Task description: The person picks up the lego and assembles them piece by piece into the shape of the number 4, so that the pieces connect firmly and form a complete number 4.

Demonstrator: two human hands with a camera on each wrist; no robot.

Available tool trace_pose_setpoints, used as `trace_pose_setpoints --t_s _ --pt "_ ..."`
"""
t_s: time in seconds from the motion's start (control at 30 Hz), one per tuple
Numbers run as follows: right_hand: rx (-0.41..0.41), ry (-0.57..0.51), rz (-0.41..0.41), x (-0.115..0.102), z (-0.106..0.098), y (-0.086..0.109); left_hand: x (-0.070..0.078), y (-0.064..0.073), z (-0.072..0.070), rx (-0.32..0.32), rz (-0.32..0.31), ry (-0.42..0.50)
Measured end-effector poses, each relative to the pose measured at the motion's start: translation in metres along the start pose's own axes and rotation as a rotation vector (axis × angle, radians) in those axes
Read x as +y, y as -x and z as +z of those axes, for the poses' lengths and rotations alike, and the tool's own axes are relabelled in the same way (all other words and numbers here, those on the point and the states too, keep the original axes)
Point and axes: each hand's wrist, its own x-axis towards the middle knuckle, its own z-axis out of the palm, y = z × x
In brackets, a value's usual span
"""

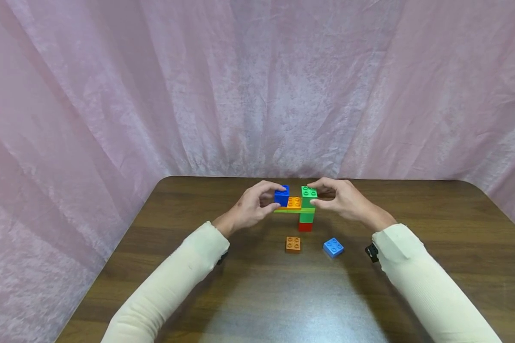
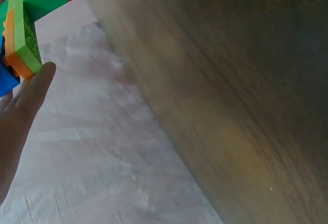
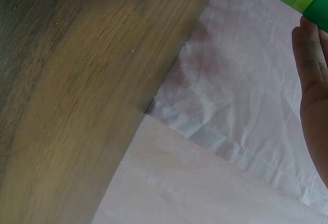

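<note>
Toy building bricks form a T-like stack near the back of the table. A red brick [image 1: 305,227] is lowest, under a green brick [image 1: 306,217], then a long lime brick [image 1: 286,211] reaching left. An orange brick [image 1: 294,203] lies on the lime one. My left hand [image 1: 253,205] grips the dark blue brick [image 1: 282,197] at the left end between thumb and fingers. In the left wrist view a fingertip [image 2: 47,70] meets the end of the orange and lime bricks. My right hand [image 1: 347,200] holds the upper green brick [image 1: 309,193] from its right side.
An orange-brown brick [image 1: 293,245] and a lighter blue brick [image 1: 333,247] lie loose on the wooden table [image 1: 266,295], in front of the stack. A pink curtain [image 1: 257,95] hangs behind the table's back edge.
</note>
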Motion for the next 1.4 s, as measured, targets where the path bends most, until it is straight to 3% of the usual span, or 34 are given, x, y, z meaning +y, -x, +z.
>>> trace_pose_setpoints --t_s 0.23,0.37,0.93,1.23,1.4 --pt "0.001 -0.010 0.003 0.0007 -0.0008 0.0005 -0.0012 0.0023 0.0022 -0.093 -0.026 -0.086" --pt "0.003 -0.019 0.002 0.0003 -0.0010 0.0002 -0.0030 0.0024 0.0041 -0.067 -0.021 -0.111" --pt "0.000 -0.015 -0.004 0.0009 0.0008 -0.0006 -0.0097 0.0052 0.0078 0.027 0.028 -0.012" --pt "-0.003 -0.015 0.001 0.0020 0.0002 0.0002 -0.0074 0.0059 0.0064 -0.006 -0.032 0.021" --pt "-0.002 -0.017 0.000 0.0026 0.0001 0.0001 -0.0048 0.0052 0.0032 -0.040 -0.034 0.010"
